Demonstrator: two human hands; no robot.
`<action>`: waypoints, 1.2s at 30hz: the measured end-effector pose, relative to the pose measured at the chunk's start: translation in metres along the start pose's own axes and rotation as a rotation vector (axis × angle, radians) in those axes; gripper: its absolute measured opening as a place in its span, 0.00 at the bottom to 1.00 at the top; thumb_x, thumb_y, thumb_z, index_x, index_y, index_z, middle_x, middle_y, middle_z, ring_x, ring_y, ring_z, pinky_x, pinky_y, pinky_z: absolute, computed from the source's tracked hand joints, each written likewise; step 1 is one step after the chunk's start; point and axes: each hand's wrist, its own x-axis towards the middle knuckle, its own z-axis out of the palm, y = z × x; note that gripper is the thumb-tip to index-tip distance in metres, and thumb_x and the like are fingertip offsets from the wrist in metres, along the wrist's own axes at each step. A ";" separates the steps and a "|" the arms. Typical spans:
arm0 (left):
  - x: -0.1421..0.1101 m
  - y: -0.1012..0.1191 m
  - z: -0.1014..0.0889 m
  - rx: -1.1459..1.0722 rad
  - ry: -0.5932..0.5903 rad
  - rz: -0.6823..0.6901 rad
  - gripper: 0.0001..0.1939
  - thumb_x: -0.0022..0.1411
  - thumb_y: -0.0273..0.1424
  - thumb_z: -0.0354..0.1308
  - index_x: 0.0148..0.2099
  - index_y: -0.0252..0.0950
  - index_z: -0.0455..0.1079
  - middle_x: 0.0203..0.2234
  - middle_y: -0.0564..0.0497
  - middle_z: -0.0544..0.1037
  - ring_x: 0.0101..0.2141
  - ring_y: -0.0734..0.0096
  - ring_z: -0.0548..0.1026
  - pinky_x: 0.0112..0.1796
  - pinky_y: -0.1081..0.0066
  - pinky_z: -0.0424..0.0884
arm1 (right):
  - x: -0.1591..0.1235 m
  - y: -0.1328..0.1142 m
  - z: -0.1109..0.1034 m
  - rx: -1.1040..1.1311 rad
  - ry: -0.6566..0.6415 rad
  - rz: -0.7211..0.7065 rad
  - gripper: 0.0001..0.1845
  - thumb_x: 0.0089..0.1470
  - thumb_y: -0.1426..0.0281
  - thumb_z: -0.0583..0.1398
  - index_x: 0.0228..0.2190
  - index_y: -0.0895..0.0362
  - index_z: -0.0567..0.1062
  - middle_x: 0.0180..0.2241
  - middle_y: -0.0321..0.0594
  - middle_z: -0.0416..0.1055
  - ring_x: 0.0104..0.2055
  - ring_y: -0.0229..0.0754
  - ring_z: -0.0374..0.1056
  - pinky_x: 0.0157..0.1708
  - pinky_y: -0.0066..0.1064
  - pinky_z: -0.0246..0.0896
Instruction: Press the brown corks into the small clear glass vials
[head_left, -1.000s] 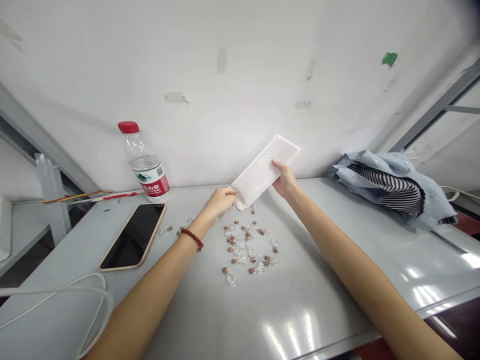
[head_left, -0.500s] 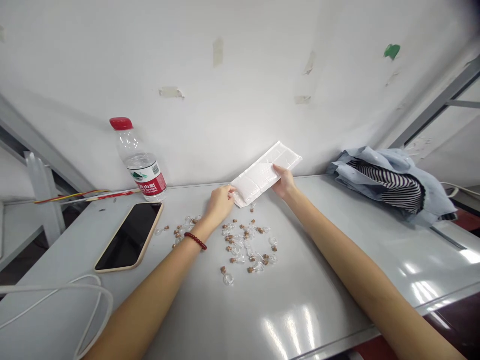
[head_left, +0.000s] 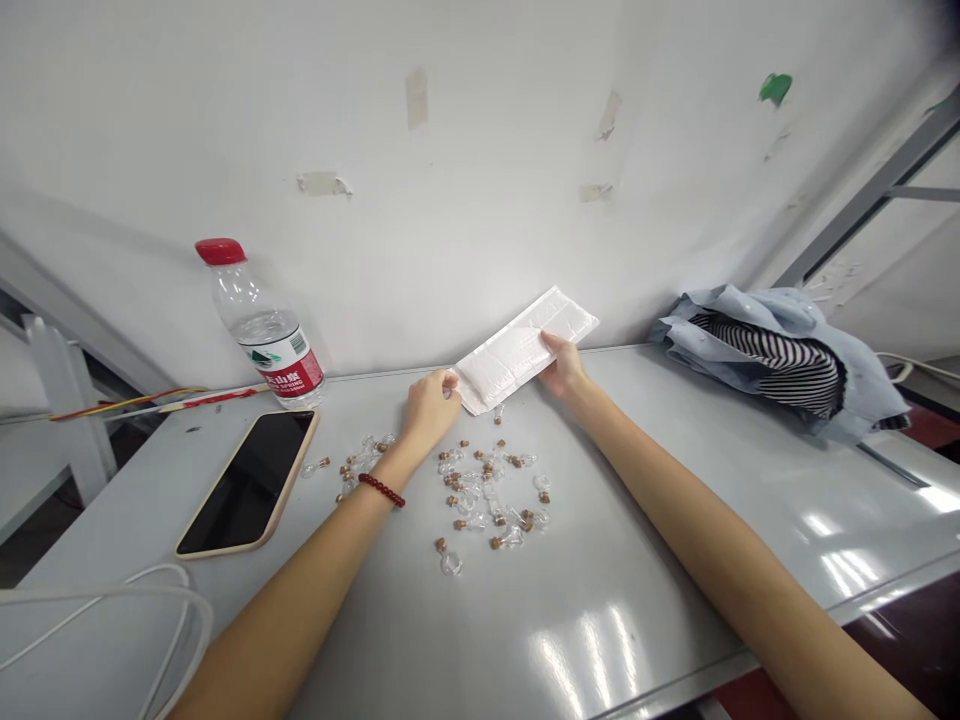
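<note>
A long white padded pouch (head_left: pixel 517 349) is held tilted over the back of the grey table (head_left: pixel 600 600), its lower end near the surface. My left hand (head_left: pixel 427 408) pinches that lower corner. My right hand (head_left: pixel 562 366) grips the pouch near its middle from the right. Below the pouch lie several tiny clear glass bottles with cork stoppers (head_left: pixel 487 495), scattered loose on the table. A red bead bracelet (head_left: pixel 381 489) sits on my left wrist.
A water bottle with a red cap (head_left: pixel 262 330) stands at the back left. A phone (head_left: pixel 247 482) lies face up beside it, and a white cable (head_left: pixel 112 600) loops at the near left. Bundled blue and striped clothing (head_left: pixel 780 360) lies at the right.
The pouch has been lowered and flattened toward the table. More small bottles now lie to the left, near my left wrist. The camera has shifted a little.
</note>
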 end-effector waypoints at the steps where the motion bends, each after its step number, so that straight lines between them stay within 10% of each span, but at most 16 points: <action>1: 0.000 0.001 0.000 0.009 0.002 -0.004 0.14 0.55 0.19 0.53 0.42 0.30 0.75 0.40 0.42 0.81 0.42 0.60 0.77 0.47 0.65 0.70 | 0.000 0.001 0.000 0.002 0.000 0.001 0.07 0.51 0.73 0.57 0.33 0.57 0.73 0.31 0.38 0.76 0.36 0.44 0.71 0.35 0.33 0.70; 22: -0.006 0.005 0.008 -0.023 -0.100 0.048 0.16 0.51 0.24 0.59 0.45 0.36 0.71 0.44 0.46 0.78 0.43 0.57 0.74 0.47 0.62 0.68 | 0.001 0.005 -0.005 -0.039 -0.007 -0.001 0.08 0.48 0.72 0.59 0.34 0.57 0.74 0.31 0.37 0.75 0.36 0.44 0.71 0.34 0.35 0.72; 36: 0.000 -0.003 0.000 -0.525 -0.134 -0.202 0.06 0.51 0.21 0.61 0.33 0.32 0.71 0.27 0.48 0.78 0.31 0.66 0.76 0.41 0.62 0.73 | -0.004 0.004 -0.005 -0.077 -0.029 -0.009 0.10 0.47 0.73 0.60 0.35 0.56 0.73 0.30 0.37 0.76 0.34 0.44 0.72 0.34 0.35 0.72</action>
